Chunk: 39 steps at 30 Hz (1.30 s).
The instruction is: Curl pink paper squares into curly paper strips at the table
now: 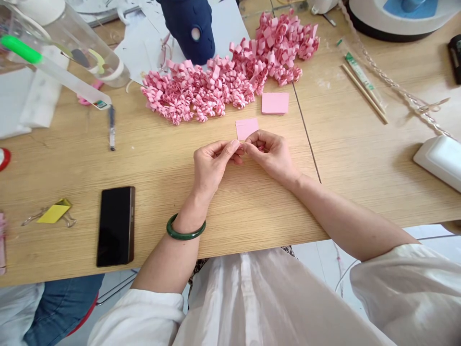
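My left hand [218, 161] and my right hand [270, 154] meet fingertip to fingertip over the table. Both are closed in a pinch on a small bit of pink paper strip [242, 145], mostly hidden by the fingers. Just beyond the fingertips lies a pink paper piece [247, 128] with a cut line near its top edge. A stack of pink paper [275, 103] sits further back to the right. Behind these spreads a long heap of curled pink paper pieces [212, 89].
A dark blue cup [190, 33] stands behind the heap. To the left are a black phone [115, 226], a binder clip [55, 211], a pen [112, 129] and a clear bottle [86, 53]. Wooden sticks [364, 95] and a braided cord [392, 84] lie right. Another person's leg [65, 307] shows lower left.
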{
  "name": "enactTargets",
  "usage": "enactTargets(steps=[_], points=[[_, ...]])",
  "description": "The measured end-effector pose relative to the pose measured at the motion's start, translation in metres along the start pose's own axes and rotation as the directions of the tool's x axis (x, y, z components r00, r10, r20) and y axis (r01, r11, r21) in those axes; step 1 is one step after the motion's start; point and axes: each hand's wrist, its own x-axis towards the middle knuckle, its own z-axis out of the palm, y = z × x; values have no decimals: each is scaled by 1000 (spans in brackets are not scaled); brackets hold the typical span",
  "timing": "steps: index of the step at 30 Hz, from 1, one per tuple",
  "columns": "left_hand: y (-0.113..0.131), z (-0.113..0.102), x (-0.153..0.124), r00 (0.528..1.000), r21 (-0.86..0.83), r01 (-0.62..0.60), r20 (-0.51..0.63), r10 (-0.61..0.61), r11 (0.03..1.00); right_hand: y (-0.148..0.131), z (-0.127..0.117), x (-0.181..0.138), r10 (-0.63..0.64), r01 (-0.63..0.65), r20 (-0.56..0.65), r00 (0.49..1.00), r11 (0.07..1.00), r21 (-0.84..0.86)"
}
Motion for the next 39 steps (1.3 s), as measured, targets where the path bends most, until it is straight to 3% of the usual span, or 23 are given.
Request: enactTargets(steps=[19, 26, 32, 39], points=[[-5, -2, -1, 985, 139, -162, -34, 168, 977, -1, 1, -1, 31, -31, -3, 1000, 999, -29], [-3, 0, -1, 990, 105, -127, -55, 133, 986, -1, 2, -2, 32, -32, 1, 999, 999, -32], [1, 1, -1, 1000, 40, 24, -12, -23, 999, -5, 1, -2, 46, -46, 3, 999, 996, -76], [-2, -3, 0, 998, 118, -56, 12, 55, 991, -1, 1, -1, 47, -46, 6, 999, 998, -43]])
